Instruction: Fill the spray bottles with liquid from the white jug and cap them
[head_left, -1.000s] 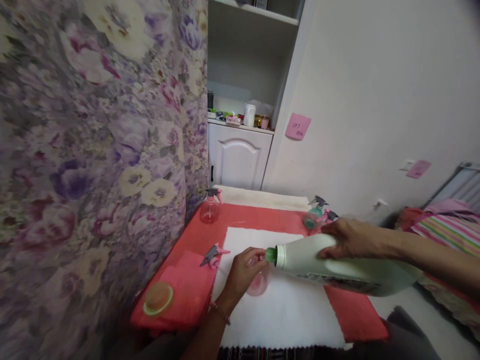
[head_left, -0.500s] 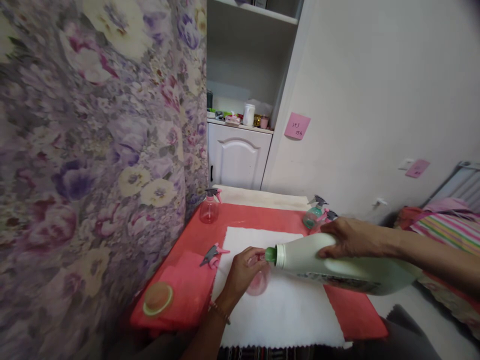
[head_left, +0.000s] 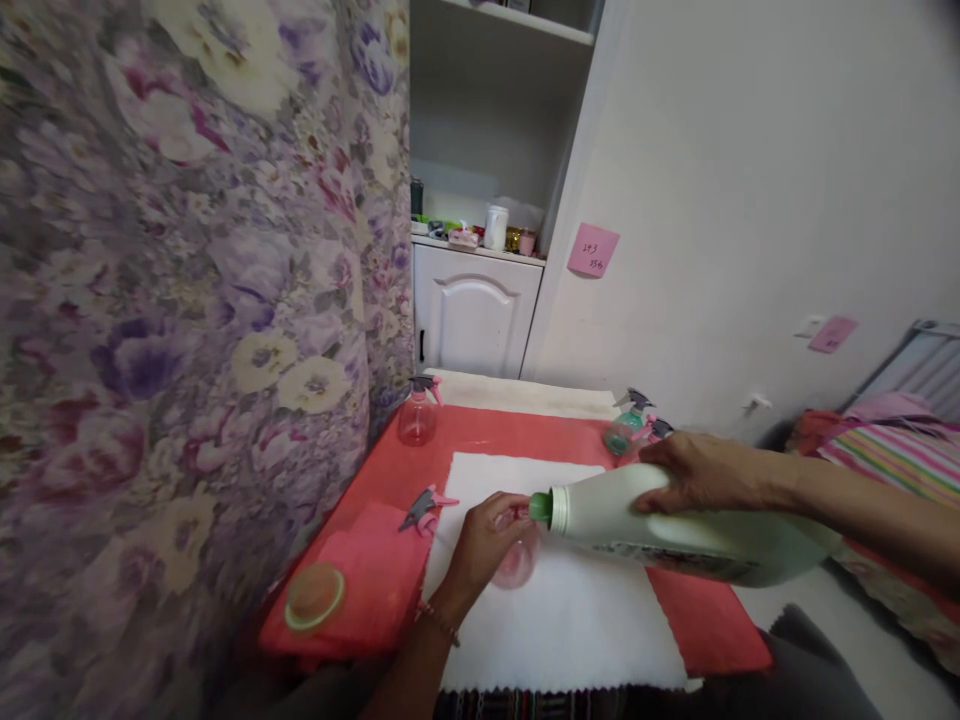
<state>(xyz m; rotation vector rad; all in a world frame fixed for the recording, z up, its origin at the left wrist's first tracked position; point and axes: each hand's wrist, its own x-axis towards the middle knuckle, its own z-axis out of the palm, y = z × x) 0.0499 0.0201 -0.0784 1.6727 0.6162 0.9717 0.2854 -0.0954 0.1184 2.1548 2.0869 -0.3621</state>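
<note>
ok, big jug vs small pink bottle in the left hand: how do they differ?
Size: the jug is far larger than the small pink bottle.
Look: the jug is opaque pale green; the small pink bottle is see-through.
Pose: the jug is tipped on its side in the right hand; the small pink bottle is roughly upright in the left hand.
Shared: both are hand-held.

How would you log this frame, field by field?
Left hand: around the neck of the pink bottle
Right hand: holding the pale green jug on its side
Green spout: at the bottle's neck
Loose sprayer head: left of the bottle
Surface: white cloth over red cover
Back corners: pink spray bottle left, green one right
Liquid flow: cannot tell
</note>
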